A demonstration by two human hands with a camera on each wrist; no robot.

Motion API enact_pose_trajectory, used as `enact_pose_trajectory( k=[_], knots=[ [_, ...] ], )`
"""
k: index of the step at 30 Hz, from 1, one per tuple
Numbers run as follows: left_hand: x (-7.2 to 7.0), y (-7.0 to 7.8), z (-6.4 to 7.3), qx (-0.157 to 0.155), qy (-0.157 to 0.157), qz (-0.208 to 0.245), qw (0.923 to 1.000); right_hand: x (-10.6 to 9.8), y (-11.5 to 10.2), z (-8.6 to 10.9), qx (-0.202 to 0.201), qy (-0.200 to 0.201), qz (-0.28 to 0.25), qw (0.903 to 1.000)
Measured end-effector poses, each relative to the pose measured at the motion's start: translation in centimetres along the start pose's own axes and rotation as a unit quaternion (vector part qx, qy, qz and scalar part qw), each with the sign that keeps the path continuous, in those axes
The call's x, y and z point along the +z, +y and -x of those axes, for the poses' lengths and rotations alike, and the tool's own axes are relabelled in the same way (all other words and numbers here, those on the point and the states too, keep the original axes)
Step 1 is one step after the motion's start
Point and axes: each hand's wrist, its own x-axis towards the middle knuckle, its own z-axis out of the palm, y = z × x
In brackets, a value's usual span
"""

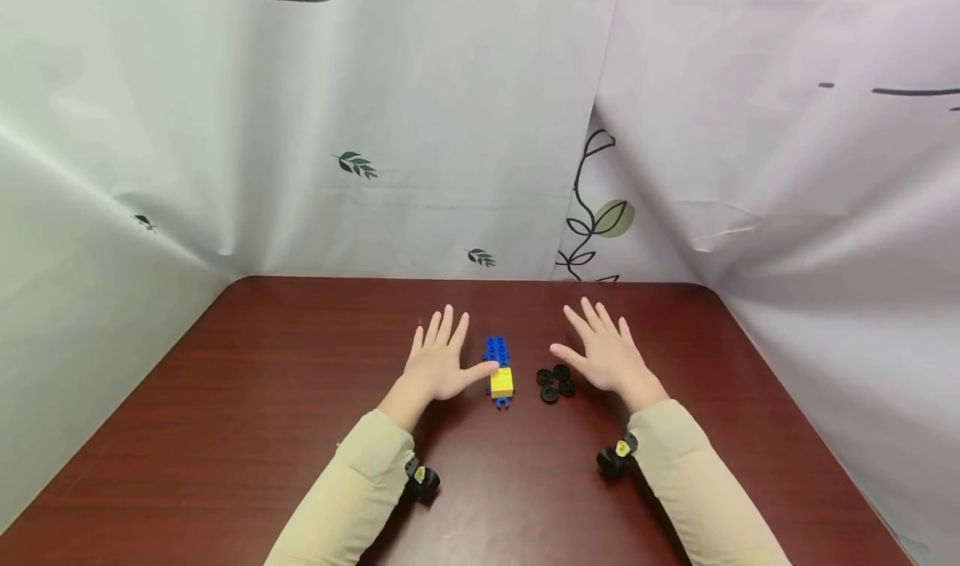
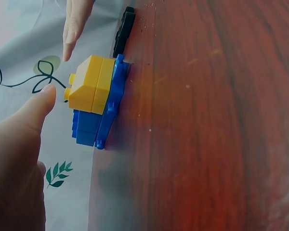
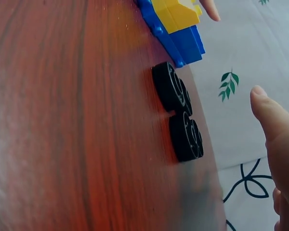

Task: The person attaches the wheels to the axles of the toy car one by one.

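Note:
A toy brick vehicle lies on the table between the hands, with yellow bricks [image 1: 502,383] stacked on a blue studded base [image 1: 496,348]. My left hand [image 1: 437,371] spreads its fingers to the left of it; in the head view the thumb tip overlaps the yellow top, while the left wrist view shows a gap between thumb [image 2: 36,108] and bricks. Several black toy wheels [image 1: 550,393] lie flat in a cluster right of the vehicle. Beyond their right side, my right hand [image 1: 609,361] is spread wide, holding nothing. Its thumb [image 3: 269,113] is apart from the wheels.
The dark red-brown wooden table [image 1: 300,366] has rounded far corners. A pale cloth printed with leaves [image 1: 465,132] hangs behind and along both sides. Each sleeved wrist wears a small black camera, one by the left sleeve [image 1: 360,483], one by the right sleeve [image 1: 690,474].

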Motion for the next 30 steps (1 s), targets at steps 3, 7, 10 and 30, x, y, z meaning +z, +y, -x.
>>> enact_pose_trajectory(
  k=[3, 7, 10, 30],
  knots=[
    [0.0, 0.0, 0.1, 0.002, -0.004, 0.009, 0.9999, 0.1, -0.2, 0.1, -0.001, -0.008, -0.004, 1.0],
    [0.2, 0.1, 0.4, 0.005, -0.012, 0.025, 0.9996, 0.2, -0.5, 0.4, -0.003, -0.016, -0.013, 0.9998],
    [0.4, 0.2, 0.5, 0.009, -0.017, 0.042, 0.9989, 0.4, -0.8, 0.4, -0.005, -0.019, -0.016, 0.9997],
    [1.5, 2.1, -0.4, 0.056, -0.041, 0.175, 0.9822, 1.2, -2.0, 0.6, -0.038, -0.066, -0.142, 0.987]
  ],
)
